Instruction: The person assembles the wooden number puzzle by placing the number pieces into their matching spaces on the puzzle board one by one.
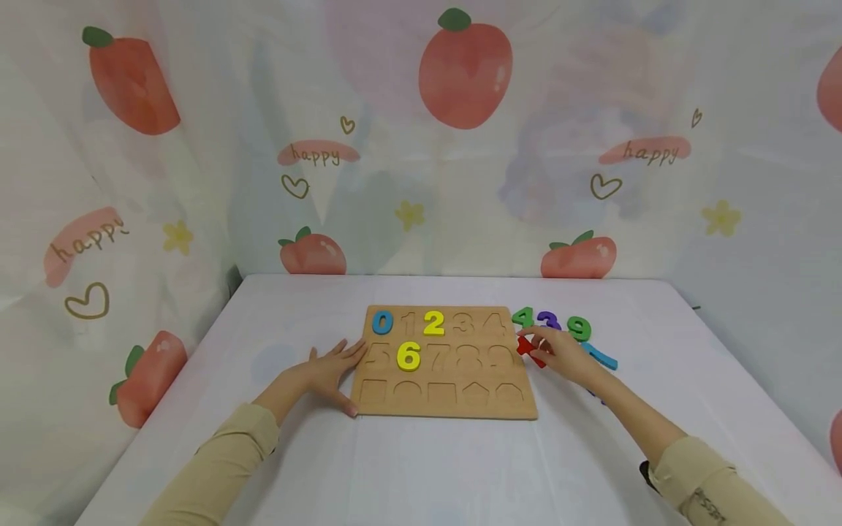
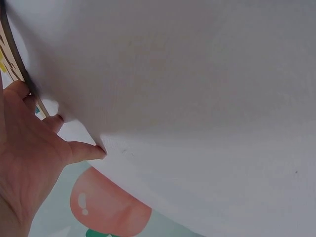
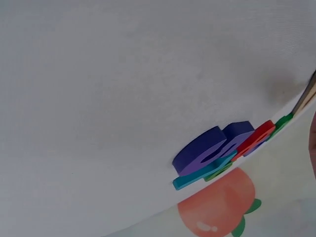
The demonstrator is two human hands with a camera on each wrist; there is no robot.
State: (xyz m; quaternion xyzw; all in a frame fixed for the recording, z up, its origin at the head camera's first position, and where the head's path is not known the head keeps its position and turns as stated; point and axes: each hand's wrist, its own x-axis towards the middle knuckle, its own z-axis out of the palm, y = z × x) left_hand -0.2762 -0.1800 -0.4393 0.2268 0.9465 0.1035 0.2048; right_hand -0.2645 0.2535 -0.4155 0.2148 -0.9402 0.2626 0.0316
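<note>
A wooden number board (image 1: pixel 408 408) lies on the table with a blue 0 (image 1: pixel 382 323), yellow 2 (image 1: pixel 434 324) and yellow 6 (image 1: pixel 408 356) in it. My left hand (image 1: pixel 329 374) spreads its fingers along the board's left edge, and its thumb touches the near corner; the left wrist view shows this hand (image 2: pixel 34 143) too. By the board's right edge my right hand (image 1: pixel 559 353) has its thumb and fingers at a red piece (image 1: pixel 524 345), which they partly cover. Whether they pinch it, I cannot tell. The right wrist view shows only a sliver of that hand (image 3: pixel 313 143).
Right of the board lie a green 4 (image 1: pixel 523 317), a purple 3 (image 1: pixel 549 320), a green 9 (image 1: pixel 579 328) and a blue piece (image 1: pixel 599 356). Purple pieces (image 3: pixel 202 150) show in the right wrist view. A printed curtain (image 1: pixel 408 175) hangs behind the table.
</note>
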